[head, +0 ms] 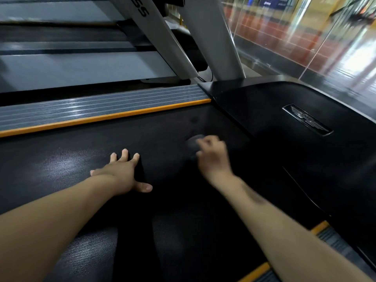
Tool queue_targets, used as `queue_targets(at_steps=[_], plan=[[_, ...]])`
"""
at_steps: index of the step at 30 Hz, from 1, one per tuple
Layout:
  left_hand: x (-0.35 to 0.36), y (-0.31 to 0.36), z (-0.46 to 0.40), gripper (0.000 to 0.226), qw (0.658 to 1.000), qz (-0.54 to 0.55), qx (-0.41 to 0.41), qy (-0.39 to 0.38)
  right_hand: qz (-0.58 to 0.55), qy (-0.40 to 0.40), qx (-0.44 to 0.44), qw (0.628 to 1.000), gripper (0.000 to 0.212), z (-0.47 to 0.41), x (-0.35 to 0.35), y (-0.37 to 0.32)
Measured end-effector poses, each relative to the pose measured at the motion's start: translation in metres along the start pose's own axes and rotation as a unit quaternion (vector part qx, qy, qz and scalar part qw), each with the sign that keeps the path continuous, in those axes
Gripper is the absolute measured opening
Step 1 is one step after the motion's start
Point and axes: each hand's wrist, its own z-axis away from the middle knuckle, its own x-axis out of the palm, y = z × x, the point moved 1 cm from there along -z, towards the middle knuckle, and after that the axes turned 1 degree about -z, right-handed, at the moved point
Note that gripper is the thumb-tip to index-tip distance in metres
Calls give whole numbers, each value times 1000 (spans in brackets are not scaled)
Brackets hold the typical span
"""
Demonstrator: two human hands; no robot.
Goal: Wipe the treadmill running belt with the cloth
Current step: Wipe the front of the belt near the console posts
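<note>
Only "SS" (142,12) readable; left hand (122,171) splayed on belt (61,163); right hand (213,157) clutching cloth (193,142).

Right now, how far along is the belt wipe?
Done: no clear sign; the running belt shows no visible difference between wiped and unwiped areas. In hand: the right hand, blurred, holds the dark cloth on the belt near the black motor cover, while the left hand rests flat. Left: apparently the nearer belt.
</note>
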Motion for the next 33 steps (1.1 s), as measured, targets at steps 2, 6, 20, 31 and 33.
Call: queue_targets(at_steps=[2, 6, 20, 31, 33], plan=[[1, -2, -1, 135, 1000, -6, 3, 1, -27, -62, -92, 993, 40, 23, 4, -58], [4, -6, -4, 139, 1000, -2, 8, 7, -37, -65, -134, 988, 42, 22, -5, -48], [-1, 7, 26, 113, 998, 16, -7, 56, -15, -42, -14, 999, 41, 29, 6, -58], [25, -8, 68, 111, 998, 33, 5, 53, 69, -14, 211, 975, 36, 8, -40, 73], [25, -6, 66, 110, 998, 37, 2, 55, 72, -6, 198, 977, 34, 16, -36, 47]])
